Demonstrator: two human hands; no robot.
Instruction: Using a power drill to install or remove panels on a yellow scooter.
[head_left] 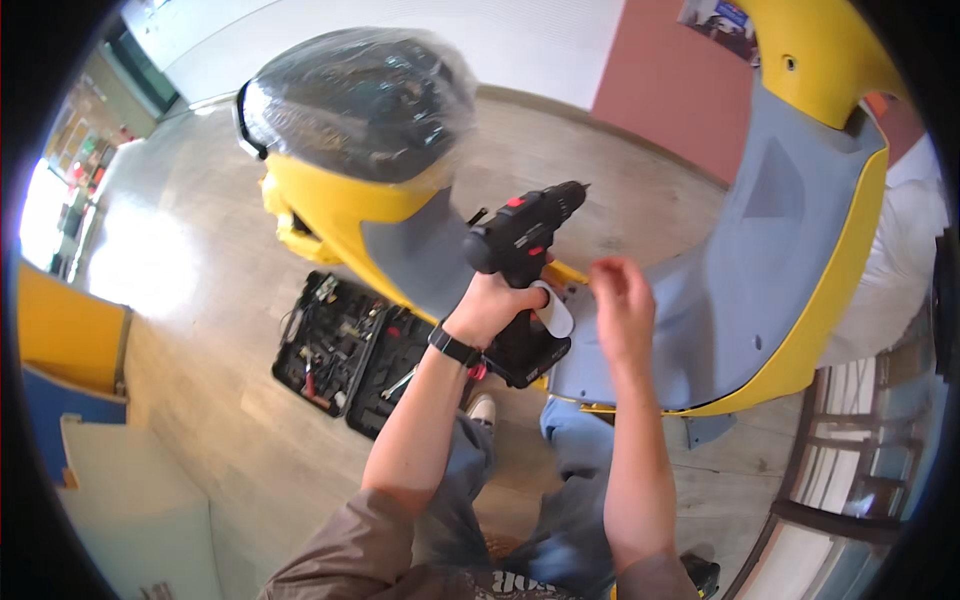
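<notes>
My left hand (490, 312) is wrapped round the handle of a black cordless drill (530, 232) with red accents, its chuck tilted up to the right. A white rounded piece (556, 312) shows beside my left thumb, against the handle; what it is I cannot make out. To the right of the drill, my right hand (626, 305) is raised over the grey footboard of a yellow and grey scooter body (690, 320). Its fingers are bent together and slightly blurred, and anything between them is hidden. Clear plastic film (365, 100) covers the scooter's dark seat.
On the floor to the left lies an opened black tool case (325, 345) with assorted tools in it. Yellow, blue and pale panels (70, 330) stand at far left. A dark-framed rack (850, 450) is at right. My shoe (482, 408) shows beside the case.
</notes>
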